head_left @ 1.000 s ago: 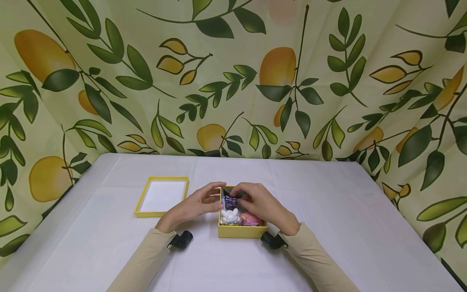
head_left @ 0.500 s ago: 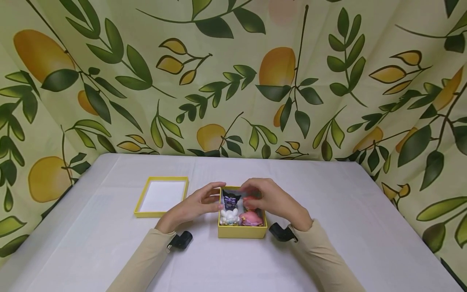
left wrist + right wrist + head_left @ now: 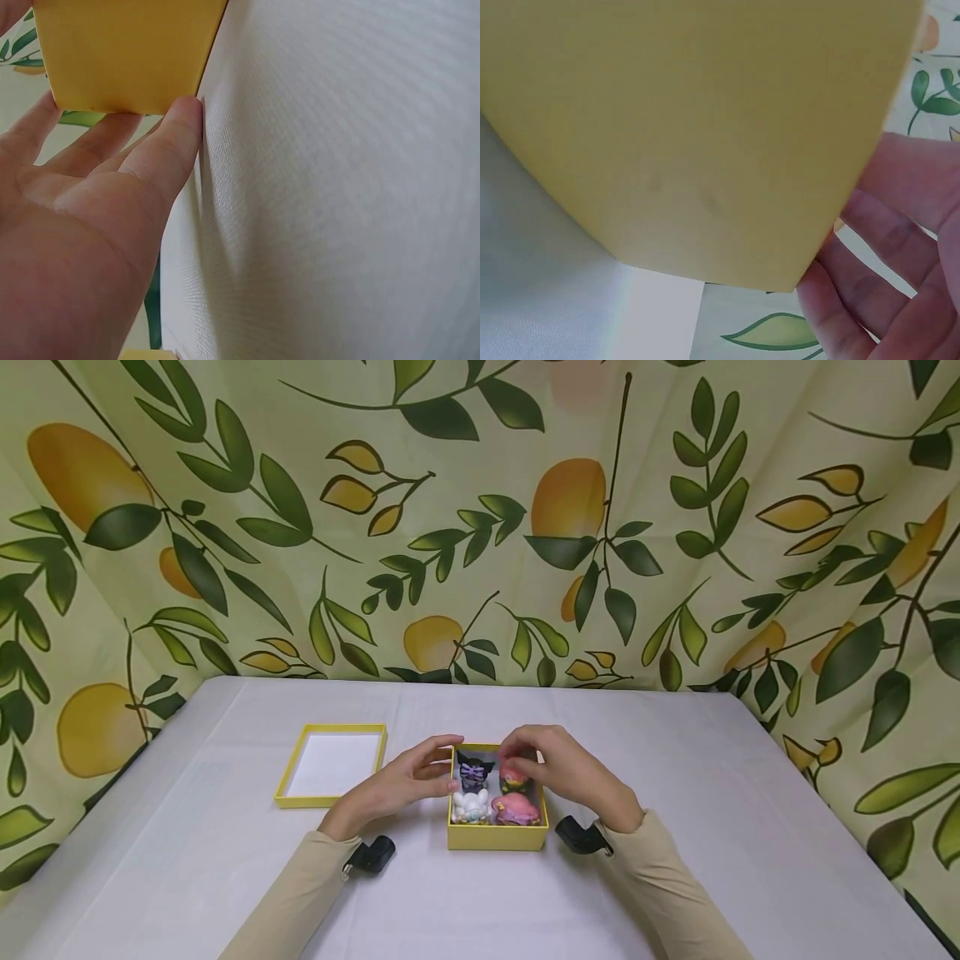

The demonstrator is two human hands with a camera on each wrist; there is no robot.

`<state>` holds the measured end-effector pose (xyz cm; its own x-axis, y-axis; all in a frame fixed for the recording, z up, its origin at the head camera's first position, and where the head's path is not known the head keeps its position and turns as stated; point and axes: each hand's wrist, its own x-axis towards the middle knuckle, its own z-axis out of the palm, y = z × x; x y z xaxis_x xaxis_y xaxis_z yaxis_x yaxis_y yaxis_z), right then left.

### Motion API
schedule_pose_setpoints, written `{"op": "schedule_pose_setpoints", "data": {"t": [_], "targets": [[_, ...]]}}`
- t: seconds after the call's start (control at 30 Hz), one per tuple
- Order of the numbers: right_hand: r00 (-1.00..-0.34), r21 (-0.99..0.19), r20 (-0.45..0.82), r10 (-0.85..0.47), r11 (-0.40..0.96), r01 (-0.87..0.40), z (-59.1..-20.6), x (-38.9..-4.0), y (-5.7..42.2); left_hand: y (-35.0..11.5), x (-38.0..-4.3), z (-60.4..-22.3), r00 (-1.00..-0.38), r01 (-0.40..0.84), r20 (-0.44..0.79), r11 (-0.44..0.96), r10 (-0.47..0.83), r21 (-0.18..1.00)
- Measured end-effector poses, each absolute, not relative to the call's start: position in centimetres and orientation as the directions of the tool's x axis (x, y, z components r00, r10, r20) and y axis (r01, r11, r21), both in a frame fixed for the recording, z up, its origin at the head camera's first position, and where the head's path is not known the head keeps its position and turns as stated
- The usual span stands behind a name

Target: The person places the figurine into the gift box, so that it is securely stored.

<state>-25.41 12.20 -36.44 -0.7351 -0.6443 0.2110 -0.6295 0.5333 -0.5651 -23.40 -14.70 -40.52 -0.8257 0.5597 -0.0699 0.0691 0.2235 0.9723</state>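
Note:
A yellow open-topped box holds several small toy figurines. A black one with a purple bow stands at the back left, a white one at the front left. At the front right sits a pink figurine. My left hand touches the box's left side with fingers extended; the left wrist view shows the thumb against the yellow wall. Reaching over the right rim, my right hand pinches a red figurine in the back right. Its fingertips are partly hidden in the right wrist view.
The box lid, yellow-rimmed and white inside, lies upturned on the table left of the box. A white cloth covers the table. Behind it hangs a curtain printed with fruit and leaves.
My right hand has left the black figurine and shifted right to the red figurine, which its fingers now pinch. The left hand stays at the box's left side.

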Motion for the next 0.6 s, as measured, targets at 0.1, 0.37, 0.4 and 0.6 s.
{"op": "schedule_pose_setpoints", "data": {"t": [0.1, 0.37, 0.4, 0.6], "targets": [[-0.740, -0.569, 0.213, -0.638, 0.534, -0.625, -36.44, -25.44, 12.24, -14.70, -23.41, -40.48, -0.826, 0.070, -0.068, 0.222, 0.560, 0.973], [-0.739, -0.572, 0.231, -0.632, 0.526, -0.629, -36.43, -25.39, 12.38, -14.71, -23.45, -40.52, -0.826, 0.077, -0.066, 0.227, 0.560, 0.971], [-0.740, -0.573, 0.231, -0.632, 0.526, -0.629, -36.44, -25.40, 12.39, -14.72, -23.45, -40.53, -0.826, 0.078, -0.066, 0.229, 0.560, 0.970], [-0.747, -0.581, 0.221, -0.627, 0.531, -0.618, -36.54, -25.48, 12.43, -14.77, -23.44, -40.52, -0.823, 0.078, -0.065, 0.226, 0.564, 0.971]]}}
